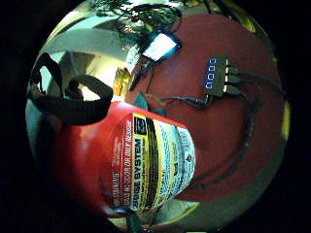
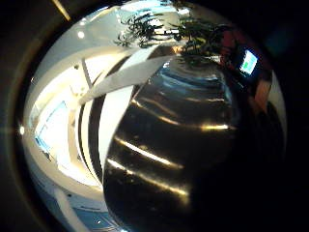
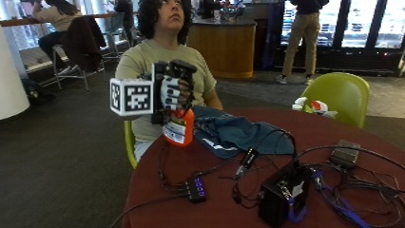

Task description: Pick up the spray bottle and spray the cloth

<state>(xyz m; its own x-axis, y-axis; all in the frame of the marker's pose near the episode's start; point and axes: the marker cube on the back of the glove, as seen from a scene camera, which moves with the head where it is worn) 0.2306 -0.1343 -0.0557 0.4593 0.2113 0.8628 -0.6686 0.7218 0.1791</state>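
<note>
Above the counter (image 3: 354, 137) edge, the gloved right hand (image 3: 169, 90) has its fingers clamped on the raised spray bottle (image 3: 179, 128). At four o'clock from it lies the soft blue cloth (image 3: 240, 135). Its rigid, smooth plastic looks slippery; gripping the neck seems safest.

Red spray bottle (image 1: 121, 165) with yellow label close to palm, dark red table (image 1: 228, 111), black hub (image 1: 216, 75) with blue lights

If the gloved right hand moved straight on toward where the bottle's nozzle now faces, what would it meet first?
Probably the blue cloth on the table; the right hand holds the spray bottle raised beside it, though depth is unclear.
</note>
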